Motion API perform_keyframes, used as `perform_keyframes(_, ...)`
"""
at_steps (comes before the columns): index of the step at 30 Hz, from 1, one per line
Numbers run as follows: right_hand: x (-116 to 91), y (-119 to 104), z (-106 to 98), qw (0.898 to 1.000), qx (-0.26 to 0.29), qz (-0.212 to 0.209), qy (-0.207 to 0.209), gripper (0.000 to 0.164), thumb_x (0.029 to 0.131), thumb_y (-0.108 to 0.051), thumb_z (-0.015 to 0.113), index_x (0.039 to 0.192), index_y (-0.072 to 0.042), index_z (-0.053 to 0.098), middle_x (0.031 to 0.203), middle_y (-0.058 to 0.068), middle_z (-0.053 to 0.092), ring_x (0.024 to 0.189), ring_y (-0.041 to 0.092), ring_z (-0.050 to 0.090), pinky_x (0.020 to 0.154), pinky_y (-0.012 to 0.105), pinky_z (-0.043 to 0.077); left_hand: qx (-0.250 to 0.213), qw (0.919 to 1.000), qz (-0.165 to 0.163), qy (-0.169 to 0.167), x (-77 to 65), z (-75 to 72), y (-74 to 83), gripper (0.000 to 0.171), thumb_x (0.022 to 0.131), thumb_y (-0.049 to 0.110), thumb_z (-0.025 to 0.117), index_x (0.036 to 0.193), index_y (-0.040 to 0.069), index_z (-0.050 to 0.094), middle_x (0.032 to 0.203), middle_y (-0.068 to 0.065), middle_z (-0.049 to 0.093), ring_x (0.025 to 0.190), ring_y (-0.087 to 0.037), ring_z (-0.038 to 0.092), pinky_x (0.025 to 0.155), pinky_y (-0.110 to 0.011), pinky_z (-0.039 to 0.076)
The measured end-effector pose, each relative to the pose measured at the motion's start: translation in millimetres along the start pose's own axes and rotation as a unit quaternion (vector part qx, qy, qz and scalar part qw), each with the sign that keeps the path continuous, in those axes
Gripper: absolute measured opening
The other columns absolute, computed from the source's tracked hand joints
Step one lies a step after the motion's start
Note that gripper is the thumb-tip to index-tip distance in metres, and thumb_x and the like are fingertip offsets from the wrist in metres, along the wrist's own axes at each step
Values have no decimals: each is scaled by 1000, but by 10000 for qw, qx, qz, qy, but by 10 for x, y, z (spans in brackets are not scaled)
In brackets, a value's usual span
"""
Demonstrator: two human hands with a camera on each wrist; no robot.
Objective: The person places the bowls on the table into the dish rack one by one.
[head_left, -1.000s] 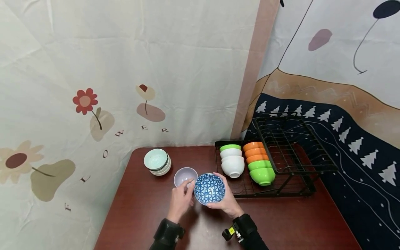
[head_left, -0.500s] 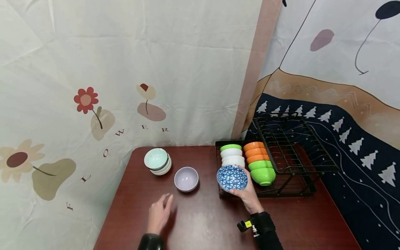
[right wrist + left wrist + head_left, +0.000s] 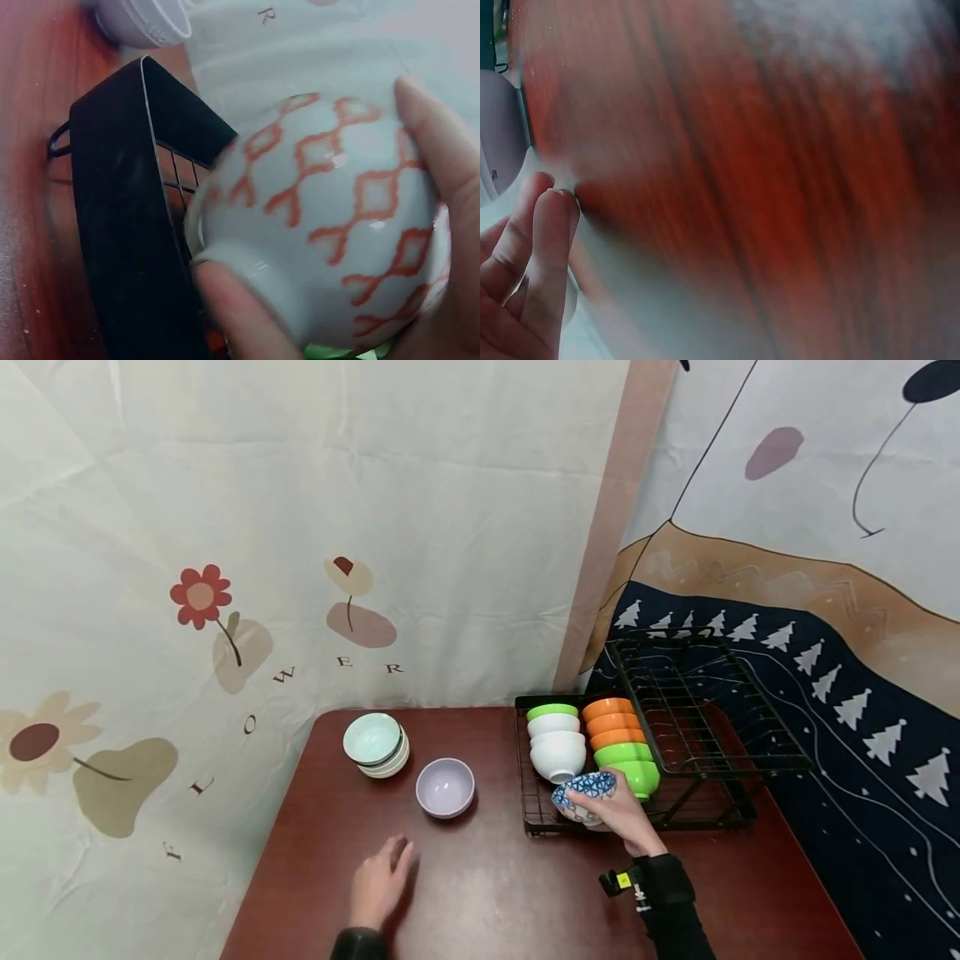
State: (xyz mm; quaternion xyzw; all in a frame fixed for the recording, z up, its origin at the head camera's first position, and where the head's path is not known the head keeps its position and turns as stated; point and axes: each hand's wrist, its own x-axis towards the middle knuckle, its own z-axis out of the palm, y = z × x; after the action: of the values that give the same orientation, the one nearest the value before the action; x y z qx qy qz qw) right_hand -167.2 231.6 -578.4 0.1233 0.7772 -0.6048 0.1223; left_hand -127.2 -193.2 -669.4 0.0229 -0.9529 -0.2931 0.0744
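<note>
My right hand (image 3: 626,814) grips a patterned bowl (image 3: 588,785), blue triangles inside and orange-red figures on its white outside (image 3: 330,187). The bowl is tilted over the front of the black dish rack (image 3: 543,828), just before a white bowl (image 3: 558,756). In the right wrist view, fingers curl round its wall and foot. My left hand (image 3: 381,878) is held low over the table, fingers loosely bent, with nothing in it. The lilac bowl (image 3: 446,787) stands upright beyond that hand, apart from it.
Tilted bowls line the rack in two rows, with orange bowls (image 3: 611,720) and green bowls (image 3: 628,768) at right. An upper wire shelf (image 3: 705,710) overhangs the rack's right side. A stack of bowls, pale mint on top (image 3: 372,739), stands at the table's back left.
My right hand has carried the patterned bowl rightward from beside the lilac bowl to the rack and tipped it. My left hand has drawn back left, away from the bowls.
</note>
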Motion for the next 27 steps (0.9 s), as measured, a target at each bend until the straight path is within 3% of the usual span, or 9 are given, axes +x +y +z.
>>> perform_keyframes(7, 124, -82, 130, 9987, -477, 33, 146, 114, 95, -56, 81, 166, 9, 21, 148, 40, 45, 112, 42, 72, 79, 46, 70, 89, 9989, -169, -427, 30, -24, 30, 42, 108, 37, 69, 135, 5, 75, 82, -2, 77, 79, -30, 74, 81, -54, 59)
perform_keyframes(14, 241, -140, 268, 9971, -632, 290, 322, 109, 98, -55, 78, 165, 11, 24, 156, 41, 43, 105, 40, 75, 73, 42, 70, 81, 9987, -207, -462, 26, -11, 25, 42, 108, 35, 71, 136, 4, 74, 75, 4, 71, 70, -18, 66, 76, -46, 56)
perform_keyframes(22, 366, -168, 409, 9921, -794, 553, 796, 128, 93, -66, 77, 168, 15, 13, 160, 46, 36, 91, 38, 77, 64, 36, 67, 1, 9991, -157, -403, 14, -11, 30, 44, 105, 34, 75, 136, 4, 73, 68, 8, 63, 63, -11, 57, 70, -41, 52)
perform_keyframes(27, 460, -203, 496, 9832, -1055, 854, 1219, 136, 87, -74, 77, 168, 16, 14, 158, 54, 32, 75, 32, 74, 58, 33, 64, 59, 9992, -111, -382, 9, -12, 34, 45, 103, 34, 77, 136, 3, 73, 67, 10, 61, 63, -11, 56, 70, -41, 52)
